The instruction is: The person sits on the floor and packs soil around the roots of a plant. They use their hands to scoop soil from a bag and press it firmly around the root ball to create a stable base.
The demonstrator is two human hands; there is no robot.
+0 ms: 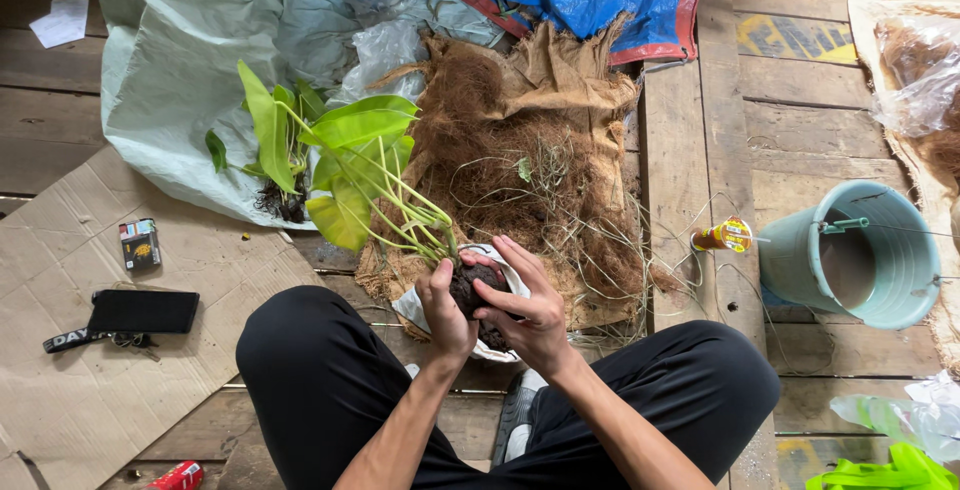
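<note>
Nearest the camera are the person's knees in black trousers, drawn up as they sit on the plank floor. Just beyond them, both hands meet around a dark root ball of a leafy plant. The left hand is curled against the ball's left side, thumb on top; the right hand wraps it from the right, fingers spread over the soil. Both are closed on it. The stems lean up and left, away from the person.

Under the ball lies a white plastic sheet, on a burlap cloth heaped with brown coconut fibre. A second, smaller plant lies on a pale green bag to the left. A teal bucket stands near the right edge of the floor, a spool of thread just beside it. A phone and a small box rest on cardboard at the left.

The risk, I judge, is in the grip: squeezed hard, the loose soil could crumble off the roots, and the long stems, tilted and unsupported, could bend or snap if the ball is turned.
</note>
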